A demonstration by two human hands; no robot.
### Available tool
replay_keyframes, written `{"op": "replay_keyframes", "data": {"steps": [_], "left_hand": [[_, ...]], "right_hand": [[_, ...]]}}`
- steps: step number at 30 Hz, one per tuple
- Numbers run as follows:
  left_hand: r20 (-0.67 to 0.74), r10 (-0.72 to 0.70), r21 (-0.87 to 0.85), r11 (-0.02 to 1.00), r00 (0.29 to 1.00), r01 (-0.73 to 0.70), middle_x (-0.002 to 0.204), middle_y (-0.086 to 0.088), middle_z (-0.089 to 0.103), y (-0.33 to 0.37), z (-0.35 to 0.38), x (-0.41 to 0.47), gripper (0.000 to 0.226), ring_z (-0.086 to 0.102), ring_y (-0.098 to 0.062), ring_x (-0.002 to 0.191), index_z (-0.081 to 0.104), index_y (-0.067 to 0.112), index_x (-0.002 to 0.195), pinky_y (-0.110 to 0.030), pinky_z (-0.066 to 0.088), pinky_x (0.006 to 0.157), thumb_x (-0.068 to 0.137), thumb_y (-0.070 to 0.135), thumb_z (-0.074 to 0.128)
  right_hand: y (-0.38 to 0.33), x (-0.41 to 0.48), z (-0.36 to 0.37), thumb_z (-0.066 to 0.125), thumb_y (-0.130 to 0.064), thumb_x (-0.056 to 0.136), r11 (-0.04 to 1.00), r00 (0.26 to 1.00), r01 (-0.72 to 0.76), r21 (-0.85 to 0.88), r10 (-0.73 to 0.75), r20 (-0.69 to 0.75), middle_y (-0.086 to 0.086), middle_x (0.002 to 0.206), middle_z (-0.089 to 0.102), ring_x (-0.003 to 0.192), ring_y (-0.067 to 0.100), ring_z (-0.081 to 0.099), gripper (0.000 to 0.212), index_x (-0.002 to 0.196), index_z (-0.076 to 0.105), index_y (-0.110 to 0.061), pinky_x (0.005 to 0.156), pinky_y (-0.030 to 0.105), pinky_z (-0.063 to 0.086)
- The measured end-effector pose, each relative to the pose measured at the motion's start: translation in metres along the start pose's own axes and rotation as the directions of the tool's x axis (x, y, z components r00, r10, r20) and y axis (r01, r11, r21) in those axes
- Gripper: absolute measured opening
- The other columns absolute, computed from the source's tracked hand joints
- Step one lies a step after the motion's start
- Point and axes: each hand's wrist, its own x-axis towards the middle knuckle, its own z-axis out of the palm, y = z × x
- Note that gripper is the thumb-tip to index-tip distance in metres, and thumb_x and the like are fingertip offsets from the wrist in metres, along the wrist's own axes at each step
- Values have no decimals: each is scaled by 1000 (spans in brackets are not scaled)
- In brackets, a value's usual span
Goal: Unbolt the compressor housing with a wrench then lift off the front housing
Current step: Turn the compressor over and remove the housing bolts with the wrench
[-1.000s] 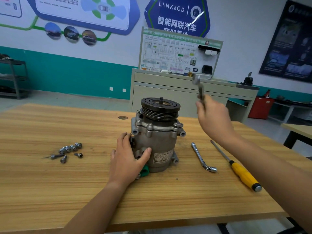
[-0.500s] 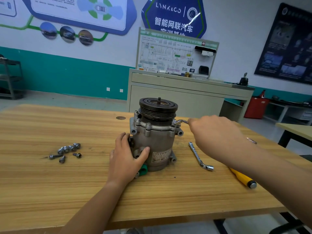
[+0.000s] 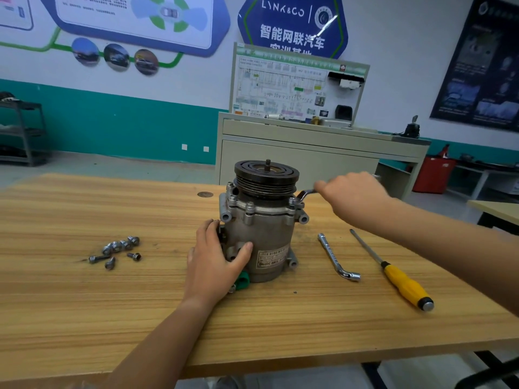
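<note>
- The compressor [image 3: 261,234] is standing upright mid-table [image 3: 84,304], pulley end up. The left hand [image 3: 216,265] is wrapping its lower body, thumb pressing across the front to brace it.
- The right hand [image 3: 351,197] is curling tight round the wrench [image 3: 304,195] handle, and the head is sitting on a flange bolt [image 3: 295,202] on the right side, just under the pulley.
- My worry: if that head is only half seating, it's going to slip, rounding the bolt and sending knuckles into the pulley.
- Nothing but a hand is holding the unit, so a hard pull could be tipping or spinning it.
- Counting: one compressor, one wrench in hand, one L-shaped socket wrench [image 3: 335,256], one screwdriver [image 3: 398,279], and roughly seven loose bolts [image 3: 118,249]. They're bunching up, so I'm not sure of that last number.
</note>
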Motion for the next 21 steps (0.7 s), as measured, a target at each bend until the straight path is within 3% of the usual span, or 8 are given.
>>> {"op": "replay_keyframes", "data": {"steps": [2, 4, 7, 9, 11, 13, 16, 21], "left_hand": [[-3, -2, 0, 1000, 1000, 2, 144, -6, 33, 0, 0, 0, 76, 38, -23, 130, 34, 7, 139, -49, 33, 106, 80, 48, 61], [-4, -4, -6, 1000, 1000, 4, 144, -5, 32, -1, 0, 0, 75, 39, -23, 128, 34, 8, 139, -49, 34, 104, 81, 46, 62], [-2, -3, -7, 1000, 1000, 3, 145, -4, 32, -1, 0, 0, 75, 39, -22, 128, 33, 10, 139, -49, 35, 104, 81, 47, 62], [-2, -3, -11, 1000, 1000, 3, 145, -4, 31, -1, 0, 0, 76, 39, -22, 128, 33, 9, 139, -49, 35, 104, 80, 48, 61], [-2, -2, -10, 1000, 1000, 2, 145, -4, 31, -1, 1, 0, 77, 38, -23, 129, 33, 9, 139, -49, 35, 104, 80, 49, 59], [1, -3, -6, 1000, 1000, 3, 145, -5, 31, -1, 1, 0, 78, 38, -23, 129, 32, 8, 140, -49, 35, 104, 79, 50, 58], [5, -2, -9, 1000, 1000, 2, 145, -5, 31, -1, 0, 0, 79, 38, -22, 129, 31, 8, 141, -49, 34, 105, 80, 51, 58], [15, -10, 1, 1000, 1000, 10, 146, -3, 30, -1, 0, -1, 80, 38, -21, 129, 30, 10, 141, -49, 35, 104, 79, 54, 55]], "right_hand": [[-7, 11, 12, 60, 6, 80, 998, 977, 51, 43, -41, -210, 7, 77, 61, 71, 25, 60, 28, 106, 56, -5, 58, 31, 48], [-12, 18, 23, 72, 14, 62, 987, 904, 99, 124, -37, -426, 15, 77, 69, 70, 27, 67, 27, 85, 66, 1, 64, 35, 54], [-15, 18, 29, 72, 16, 61, 971, 888, 127, 204, -19, -460, 19, 74, 69, 67, 31, 68, 23, 80, 67, 4, 69, 46, 54], [-10, 11, 27, 66, 11, 74, 937, 871, 94, 336, 86, -484, 20, 71, 67, 63, 33, 65, 18, 90, 67, 4, 61, 42, 51], [-3, -3, 19, 54, -3, 90, 860, 839, -13, 510, 286, -462, 14, 70, 62, 60, 29, 58, 24, 113, 60, -1, 54, 34, 42], [0, -21, 11, 45, -12, 96, 812, 844, -91, 576, 370, -389, 3, 67, 51, 58, 22, 47, 33, 129, 47, -7, 54, 29, 35], [-4, -47, 6, 41, -16, 96, 889, 921, -154, 430, 287, -263, -5, 60, 37, 54, 19, 41, 31, 127, 45, -15, 47, 27, 27], [-21, -60, -7, 40, -7, 91, 952, 985, -138, 272, 161, -62, -5, 63, 32, 64, 19, 45, 38, 127, 42, -20, 51, 29, 35]]}}
